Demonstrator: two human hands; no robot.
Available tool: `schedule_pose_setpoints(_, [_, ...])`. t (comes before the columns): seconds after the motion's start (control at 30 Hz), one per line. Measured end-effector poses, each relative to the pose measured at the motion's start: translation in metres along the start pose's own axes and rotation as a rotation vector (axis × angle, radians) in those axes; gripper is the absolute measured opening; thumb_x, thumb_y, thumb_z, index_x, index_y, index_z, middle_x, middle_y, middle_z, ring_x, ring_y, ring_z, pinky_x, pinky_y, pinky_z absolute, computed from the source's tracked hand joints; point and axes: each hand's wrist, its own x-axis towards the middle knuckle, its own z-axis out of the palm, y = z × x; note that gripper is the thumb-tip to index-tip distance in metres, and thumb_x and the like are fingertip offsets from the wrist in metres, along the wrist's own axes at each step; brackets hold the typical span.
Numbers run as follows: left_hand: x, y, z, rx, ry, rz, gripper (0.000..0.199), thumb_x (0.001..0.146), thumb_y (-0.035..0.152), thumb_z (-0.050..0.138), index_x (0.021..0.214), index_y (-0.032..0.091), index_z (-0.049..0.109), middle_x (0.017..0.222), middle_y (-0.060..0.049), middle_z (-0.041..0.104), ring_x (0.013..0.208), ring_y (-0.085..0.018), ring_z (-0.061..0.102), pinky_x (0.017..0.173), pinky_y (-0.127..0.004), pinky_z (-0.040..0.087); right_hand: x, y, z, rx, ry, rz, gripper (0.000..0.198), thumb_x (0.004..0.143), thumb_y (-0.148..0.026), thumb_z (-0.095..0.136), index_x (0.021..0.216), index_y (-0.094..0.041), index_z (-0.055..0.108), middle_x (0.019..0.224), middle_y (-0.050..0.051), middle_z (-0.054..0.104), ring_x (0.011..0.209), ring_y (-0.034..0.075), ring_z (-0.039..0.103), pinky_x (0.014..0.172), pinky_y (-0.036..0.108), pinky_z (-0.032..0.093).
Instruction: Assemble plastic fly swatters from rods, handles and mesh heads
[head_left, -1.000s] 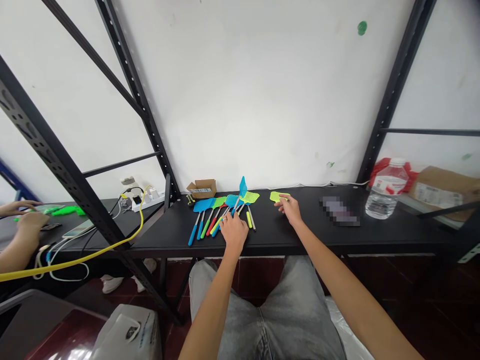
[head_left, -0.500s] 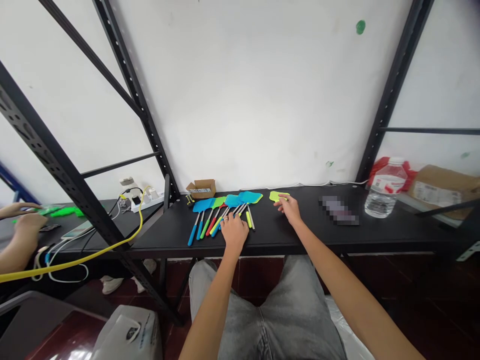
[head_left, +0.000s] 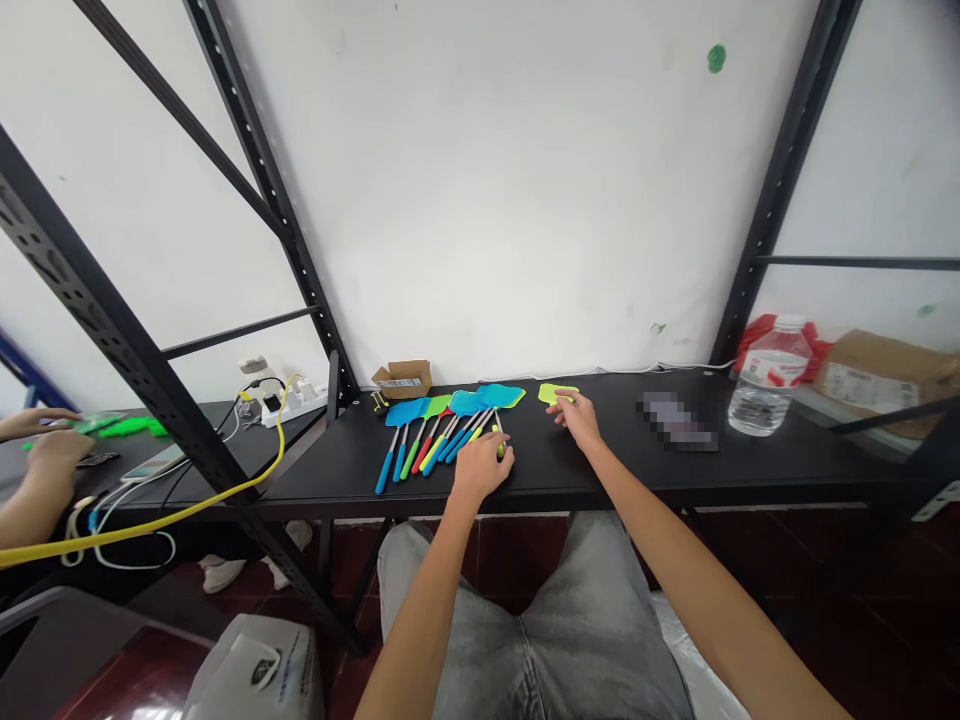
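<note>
A row of fly swatters with blue, green, red and yellow parts lies on the black table (head_left: 322, 455), their flat heads (head_left: 463, 403) toward the wall and grips toward me. At the row's right end, my left hand (head_left: 482, 467) curls its fingers round a yellow-green swatter handle (head_left: 501, 450); a thin metal rod shows just beyond, and the fingertips are partly hidden. Farther right, my right hand (head_left: 577, 418) pinches the edge of a yellow-green swatter head (head_left: 553, 393), low over the table. Whether a rod is attached to this head, I cannot tell.
A small open cardboard box (head_left: 403, 378) stands behind the row. To the right are a blurred-out flat item (head_left: 677, 420), a water bottle (head_left: 769, 380) and a brown parcel (head_left: 885, 375). Another person's hands (head_left: 56, 450) work at far left, beyond a yellow cable (head_left: 277, 455).
My left hand has moved right and slightly nearer me, off the middle swatters and onto the yellow-green handle at the end. My right hand stays on the yellow-green head.
</note>
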Motion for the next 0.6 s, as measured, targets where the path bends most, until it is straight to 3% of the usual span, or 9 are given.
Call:
schedule_pose_setpoints(0.23, [0.0003, -0.0007, 0.0004, -0.049, -0.018, 0.054, 0.027, 0.088, 0.027, 0.053, 0.107, 0.025, 0.072, 0.118, -0.001, 0.070, 0.104, -0.020, 0.066, 0.089, -0.029, 0.051, 0.0020, 0.0035, -0.0003, -0.056, -0.034, -0.020, 0.034, 0.080, -0.036, 0.053, 0.106, -0.017, 0.066, 0.075, 0.005, 0.074, 0.050, 0.013, 0.058, 0.049, 0.022, 0.043])
schedule_pose_setpoints(0.43, [0.0030, -0.0058, 0.0074, -0.041, 0.012, 0.065, 0.039, 0.087, 0.017, 0.049, 0.123, 0.021, 0.065, 0.137, -0.006, 0.059, 0.118, -0.021, 0.060, 0.100, -0.032, 0.048, -0.0002, 0.0011, 0.0013, -0.276, -0.198, -0.068, 0.026, 0.083, -0.031, 0.052, 0.100, -0.020, 0.068, 0.080, 0.003, 0.075, 0.054, 0.013, 0.060, 0.064, 0.026, 0.049])
schedule_pose_setpoints(0.6, [0.0054, -0.0060, 0.0073, -0.014, -0.027, 0.011, 0.042, 0.091, 0.020, 0.048, 0.132, 0.018, 0.057, 0.127, -0.011, 0.064, 0.117, -0.023, 0.059, 0.098, -0.035, 0.048, -0.0075, -0.0011, 0.0054, -0.603, -0.280, -0.240, 0.024, 0.084, -0.031, 0.056, 0.103, -0.026, 0.070, 0.100, 0.002, 0.074, 0.083, 0.020, 0.067, 0.078, 0.031, 0.050])
